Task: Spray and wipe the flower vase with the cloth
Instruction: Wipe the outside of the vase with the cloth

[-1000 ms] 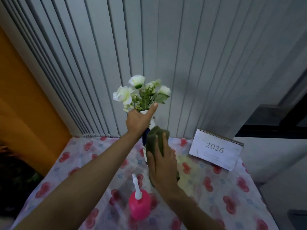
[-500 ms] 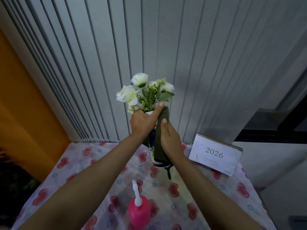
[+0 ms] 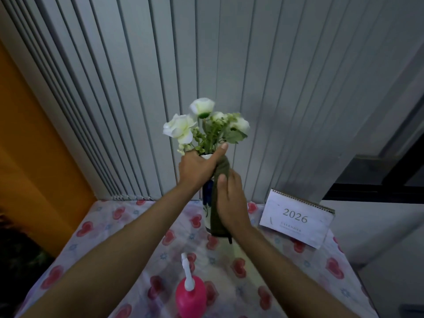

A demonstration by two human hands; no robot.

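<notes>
Head | left hand (image 3: 196,168) grips vase (image 3: 207,193) neck | right hand (image 3: 230,198) presses cloth (image 3: 218,203)

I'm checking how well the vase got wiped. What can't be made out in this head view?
- Vase: mostly hidden by the left hand, the cloth and the right hand; its wiped surface and base don't show.
- Spray bottle: bottom cut off by the lower edge.
- Calendar: small print under "2026" too blurred to read.
- Dampness on the vase: too dim to tell.
</notes>
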